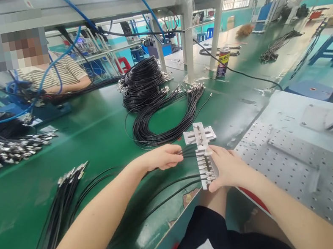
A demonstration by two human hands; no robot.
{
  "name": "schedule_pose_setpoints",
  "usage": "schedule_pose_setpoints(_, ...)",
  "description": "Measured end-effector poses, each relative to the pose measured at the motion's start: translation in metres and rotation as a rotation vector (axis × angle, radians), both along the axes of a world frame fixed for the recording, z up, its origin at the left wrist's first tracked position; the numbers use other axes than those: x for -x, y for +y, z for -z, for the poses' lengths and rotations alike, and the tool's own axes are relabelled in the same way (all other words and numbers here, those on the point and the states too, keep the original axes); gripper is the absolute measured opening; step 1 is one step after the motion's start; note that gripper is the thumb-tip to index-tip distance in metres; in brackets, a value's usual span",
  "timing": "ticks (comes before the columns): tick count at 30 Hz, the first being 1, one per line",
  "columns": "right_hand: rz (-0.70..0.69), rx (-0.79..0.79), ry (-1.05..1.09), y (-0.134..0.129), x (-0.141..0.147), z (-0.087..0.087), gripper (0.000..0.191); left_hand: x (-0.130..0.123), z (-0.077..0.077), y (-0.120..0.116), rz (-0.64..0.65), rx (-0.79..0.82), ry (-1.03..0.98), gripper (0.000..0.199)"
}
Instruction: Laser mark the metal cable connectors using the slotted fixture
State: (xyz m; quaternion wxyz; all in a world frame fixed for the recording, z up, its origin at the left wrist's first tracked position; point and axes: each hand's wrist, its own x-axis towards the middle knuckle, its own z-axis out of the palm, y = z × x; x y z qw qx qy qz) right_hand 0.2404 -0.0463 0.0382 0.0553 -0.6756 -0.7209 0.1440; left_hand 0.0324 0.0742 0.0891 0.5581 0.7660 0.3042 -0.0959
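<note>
My left hand (pixel 166 156) is closed around a few thin black cables (pixel 187 154) whose far ends run to a slotted metal fixture (pixel 202 169). My right hand (pixel 225 165) grips that fixture along its right side, thumb at the lower end and fingers near the top. Two more black cables (pixel 177 182) reach the fixture's lower slots, with metal connectors seated there. Just beyond it lies a cross-shaped metal block (pixel 199 135) on the green table. Left of my forearm rests a bundle of black cables with silver ends (pixel 72 175).
Behind the fixture are a coiled cable loop (pixel 154 131) and a tall cable stack (pixel 141 83). A heap of connector-ended cables (pixel 2 144) sits far left. A spray can (pixel 222 62) stands by the post. On the right is a perforated metal plate (pixel 289 163). A co-worker (pixel 57 73) sits opposite.
</note>
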Motion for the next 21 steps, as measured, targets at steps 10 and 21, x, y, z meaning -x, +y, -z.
schedule_pose_setpoints(10,-0.015,-0.032,0.001,-0.003,-0.003,0.006,0.105,0.0,0.039,-0.056,0.196,-0.857,0.248,0.011)
schedule_pose_setpoints(21,0.04,0.004,-0.085,0.004,0.0,0.011,0.098,-0.003,-0.039,-0.019,0.011,-0.128,0.066,0.016)
